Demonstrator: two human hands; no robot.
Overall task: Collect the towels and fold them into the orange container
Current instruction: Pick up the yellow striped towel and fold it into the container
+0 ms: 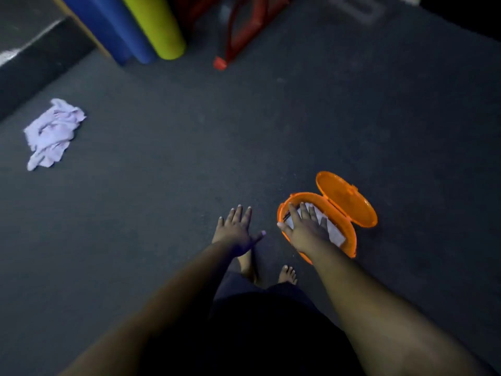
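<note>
Now right hand (303, 229) presses folded towel (334, 233) flat-fingered into orange container (349, 240); left hand (234, 230) spread, empty; far-left crumpled towel (53, 132) looks soft, light, grab bunched middle.

Play or gym room, dark carpet (162, 185), padded rolls (151, 25)

right hand (305, 229) flat on folded towel (334, 233) | orange container (349, 240) open

No readable text; pale floor marking (357, 8) at top too blurred to read.
</note>
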